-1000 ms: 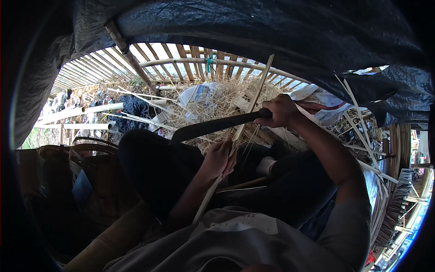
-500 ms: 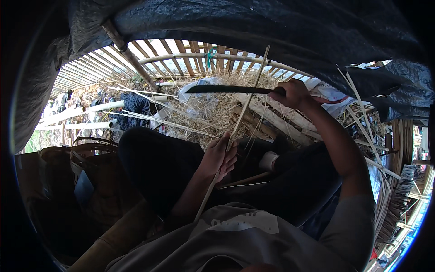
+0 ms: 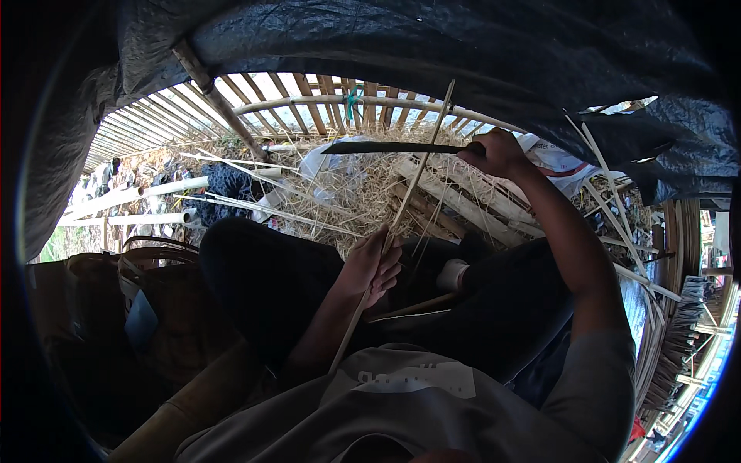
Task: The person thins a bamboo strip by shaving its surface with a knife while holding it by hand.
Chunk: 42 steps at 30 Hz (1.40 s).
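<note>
Evidently, a long split-bamboo strip (image 3: 410, 194) is being held aslant above the dark-trousered legs (image 3: 258, 278), its upper end being pointed away past the straw heap (image 3: 359, 179), its lower end being held close to the grey shirt (image 3: 370, 409). Little weight is being expected of it; a springy stiffness is being assumed, with edges that may be splintery, so a hold is being favoured around the lower half, where it is being gripped by the curled fingers of the left hand (image 3: 361, 267). More heft is being judged likely in the shorter machete (image 3: 378, 147), rigid and possibly sharp; for that, a hold is being favoured on the handle alone, around which the right hand (image 3: 498, 154) is being clenched. As for looks, a pale, narrow, nearly straight form is being shown by the strip, and a dark, slim blade, being narrowed toward its left tip, by the machete. The blade is being seen across the strip's upper half; whether the two are being touched together cannot be told. The small, dark handle is being largely covered by the fist.
</note>
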### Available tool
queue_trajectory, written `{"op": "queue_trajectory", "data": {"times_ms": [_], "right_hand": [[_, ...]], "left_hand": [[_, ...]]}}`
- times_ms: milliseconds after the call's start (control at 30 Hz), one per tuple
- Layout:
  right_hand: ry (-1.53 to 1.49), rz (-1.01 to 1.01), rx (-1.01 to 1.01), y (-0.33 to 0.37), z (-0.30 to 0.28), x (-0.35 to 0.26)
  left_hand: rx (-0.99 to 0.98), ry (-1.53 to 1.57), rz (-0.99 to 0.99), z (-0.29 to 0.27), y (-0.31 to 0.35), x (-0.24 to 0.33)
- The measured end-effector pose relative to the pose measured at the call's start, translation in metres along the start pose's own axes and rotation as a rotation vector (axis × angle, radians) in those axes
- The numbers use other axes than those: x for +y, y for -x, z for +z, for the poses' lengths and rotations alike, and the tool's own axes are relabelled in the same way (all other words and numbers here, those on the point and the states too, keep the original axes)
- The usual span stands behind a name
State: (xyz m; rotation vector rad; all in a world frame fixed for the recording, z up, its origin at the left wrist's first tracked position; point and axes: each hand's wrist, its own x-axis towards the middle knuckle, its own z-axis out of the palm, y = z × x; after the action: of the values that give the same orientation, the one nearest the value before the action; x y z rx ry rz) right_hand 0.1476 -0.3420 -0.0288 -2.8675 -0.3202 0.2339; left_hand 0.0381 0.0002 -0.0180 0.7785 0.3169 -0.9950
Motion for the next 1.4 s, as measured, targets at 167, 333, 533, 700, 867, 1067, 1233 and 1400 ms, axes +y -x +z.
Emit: {"op": "queue_trajectory", "data": {"times_ms": [167,333,533,700,867,1067,1233,1400], "right_hand": [[0.137,0.180,0.218,-0.016,-0.008,0.005],[0.217,0.521,0.198,-0.003,-0.037,0.065],[0.167,0.470,-0.256,0.005,-0.002,-0.007],[0.227,0.537,-0.497,0.020,-0.045,-0.018],[-0.007,0.669,-0.362,0.064,-0.088,0.024],[-0.537,0.764,-0.179,0.100,-0.105,0.002],[-0.467,0.695,-0.158,0.107,-0.112,-0.023],[-0.403,0.875,0.061,0.108,-0.108,-0.018]], "left_hand": [[-0.009,-0.007,0.014,0.000,0.011,0.004],[-0.011,-0.030,-0.024,0.016,0.034,0.011],[-0.045,0.001,0.068,0.000,0.016,0.012],[0.053,-0.096,0.093,-0.004,0.018,0.009],[0.050,-0.147,0.176,-0.008,0.008,0.010],[0.067,-0.164,0.193,-0.009,0.003,0.009],[0.121,-0.219,0.220,-0.019,0.000,0.007],[0.176,-0.564,0.200,-0.024,-0.009,0.012]]}}
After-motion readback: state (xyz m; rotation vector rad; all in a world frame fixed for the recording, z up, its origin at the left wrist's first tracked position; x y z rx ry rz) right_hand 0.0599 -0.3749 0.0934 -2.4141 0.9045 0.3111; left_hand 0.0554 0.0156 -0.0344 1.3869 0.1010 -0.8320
